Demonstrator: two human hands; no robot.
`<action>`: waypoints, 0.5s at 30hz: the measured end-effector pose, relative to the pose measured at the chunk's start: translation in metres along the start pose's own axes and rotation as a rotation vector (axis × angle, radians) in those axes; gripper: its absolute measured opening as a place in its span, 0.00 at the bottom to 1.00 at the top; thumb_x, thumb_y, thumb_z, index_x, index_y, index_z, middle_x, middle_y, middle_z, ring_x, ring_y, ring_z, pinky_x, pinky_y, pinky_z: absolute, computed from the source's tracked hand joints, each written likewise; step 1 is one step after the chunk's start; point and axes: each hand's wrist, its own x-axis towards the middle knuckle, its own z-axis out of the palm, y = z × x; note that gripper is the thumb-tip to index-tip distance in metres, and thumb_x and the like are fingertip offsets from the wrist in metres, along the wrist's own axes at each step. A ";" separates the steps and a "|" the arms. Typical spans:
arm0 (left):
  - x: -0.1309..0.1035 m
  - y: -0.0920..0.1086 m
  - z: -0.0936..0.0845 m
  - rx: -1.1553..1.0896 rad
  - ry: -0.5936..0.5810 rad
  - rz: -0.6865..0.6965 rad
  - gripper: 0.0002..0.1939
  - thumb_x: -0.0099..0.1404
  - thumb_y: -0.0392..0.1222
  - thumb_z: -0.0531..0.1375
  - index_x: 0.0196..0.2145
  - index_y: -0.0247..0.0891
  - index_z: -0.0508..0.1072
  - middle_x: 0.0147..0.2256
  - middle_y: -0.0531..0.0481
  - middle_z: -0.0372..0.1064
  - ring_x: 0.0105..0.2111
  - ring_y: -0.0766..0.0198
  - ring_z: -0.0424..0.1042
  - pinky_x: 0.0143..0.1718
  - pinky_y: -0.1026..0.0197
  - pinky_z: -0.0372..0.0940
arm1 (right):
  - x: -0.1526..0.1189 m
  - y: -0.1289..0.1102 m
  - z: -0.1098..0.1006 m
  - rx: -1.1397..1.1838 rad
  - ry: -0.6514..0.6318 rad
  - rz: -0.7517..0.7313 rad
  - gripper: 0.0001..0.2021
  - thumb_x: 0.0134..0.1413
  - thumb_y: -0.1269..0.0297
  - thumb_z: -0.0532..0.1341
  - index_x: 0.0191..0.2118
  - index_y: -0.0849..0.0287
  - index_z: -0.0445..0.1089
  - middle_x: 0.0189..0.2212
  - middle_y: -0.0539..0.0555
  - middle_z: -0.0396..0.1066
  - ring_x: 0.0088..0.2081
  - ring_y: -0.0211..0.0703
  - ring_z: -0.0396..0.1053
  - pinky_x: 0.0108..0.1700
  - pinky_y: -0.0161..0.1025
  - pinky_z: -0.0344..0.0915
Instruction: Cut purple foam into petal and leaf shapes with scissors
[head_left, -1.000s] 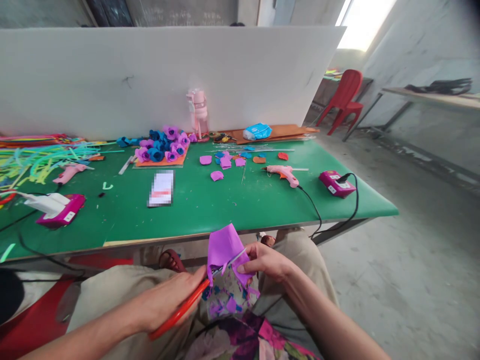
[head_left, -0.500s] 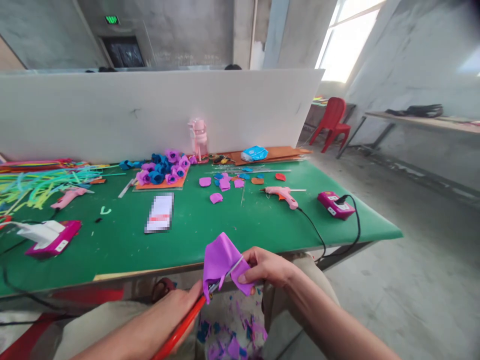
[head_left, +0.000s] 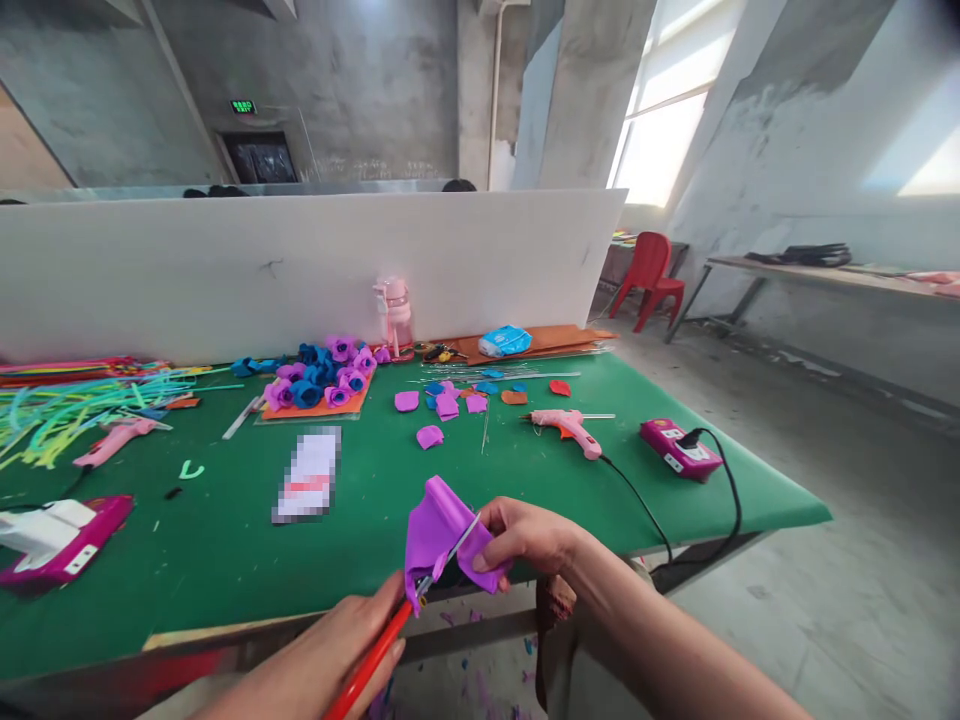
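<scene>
A purple sheet [head_left: 436, 525] hangs between my two hands near the front edge of the green table. My left hand [head_left: 360, 640] is closed round the red handles of scissors [head_left: 373, 662], whose metal blades lie across the sheet and point up to the right. The right part of the sheet is pinched between the thumb and fingers of my right hand [head_left: 525, 540], close to the blade tips. Several cut purple pieces [head_left: 447, 405] lie on the table beyond.
A pink glue gun [head_left: 571, 430] with a cord lies right of centre, near a magenta power box [head_left: 681, 448]. Purple and blue flowers [head_left: 322, 375], a pixelated phone-like object [head_left: 309, 475] and a pink bottle [head_left: 395, 318] stand or lie further left. A white panel [head_left: 300, 270] rises behind.
The view has tilted up, so the table items appear lower and less of the floor shows. My hands keep nearly the same pose on the sheet and scissors.
</scene>
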 end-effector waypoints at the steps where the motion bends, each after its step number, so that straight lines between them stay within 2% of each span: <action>1: 0.002 -0.001 -0.001 0.001 -0.020 -0.016 0.21 0.61 0.62 0.51 0.34 0.41 0.68 0.16 0.60 0.58 0.14 0.72 0.54 0.16 0.71 0.51 | 0.002 -0.001 -0.001 -0.004 -0.015 0.001 0.10 0.30 0.69 0.69 0.26 0.67 0.75 0.17 0.49 0.70 0.14 0.28 0.62 0.15 0.26 0.58; 5: 0.013 -0.007 0.002 -0.034 -0.058 -0.084 0.25 0.62 0.64 0.47 0.29 0.38 0.67 0.13 0.59 0.55 0.14 0.71 0.56 0.16 0.71 0.53 | 0.006 -0.003 -0.007 -0.029 -0.045 0.003 0.11 0.30 0.68 0.69 0.26 0.67 0.74 0.16 0.49 0.70 0.13 0.28 0.61 0.15 0.26 0.58; 7: 0.018 -0.009 0.005 -0.031 -0.056 -0.093 0.25 0.62 0.64 0.47 0.30 0.38 0.66 0.12 0.60 0.55 0.12 0.72 0.56 0.14 0.71 0.53 | 0.007 -0.005 -0.011 -0.052 -0.039 0.010 0.11 0.31 0.67 0.69 0.27 0.67 0.74 0.16 0.49 0.70 0.13 0.29 0.61 0.15 0.26 0.58; 11: 0.025 -0.008 0.007 -0.017 -0.041 -0.084 0.24 0.62 0.62 0.49 0.44 0.38 0.61 0.16 0.62 0.57 0.09 0.72 0.55 0.09 0.71 0.51 | 0.006 -0.010 -0.017 -0.105 0.024 0.018 0.11 0.31 0.65 0.69 0.25 0.66 0.74 0.16 0.49 0.69 0.15 0.31 0.63 0.16 0.27 0.59; 13: 0.031 -0.003 0.003 -0.074 0.027 -0.056 0.26 0.62 0.59 0.51 0.52 0.41 0.55 0.20 0.62 0.60 0.09 0.74 0.55 0.09 0.71 0.51 | 0.004 -0.015 -0.017 -0.152 0.089 -0.004 0.11 0.32 0.64 0.69 0.24 0.66 0.73 0.17 0.49 0.70 0.17 0.31 0.64 0.19 0.28 0.61; 15: 0.040 0.004 -0.004 -0.155 0.115 0.006 0.29 0.63 0.56 0.52 0.57 0.42 0.48 0.25 0.59 0.64 0.12 0.73 0.60 0.12 0.71 0.55 | 0.003 -0.022 -0.014 -0.240 0.143 -0.055 0.11 0.34 0.63 0.68 0.26 0.65 0.74 0.19 0.49 0.70 0.19 0.32 0.65 0.22 0.30 0.63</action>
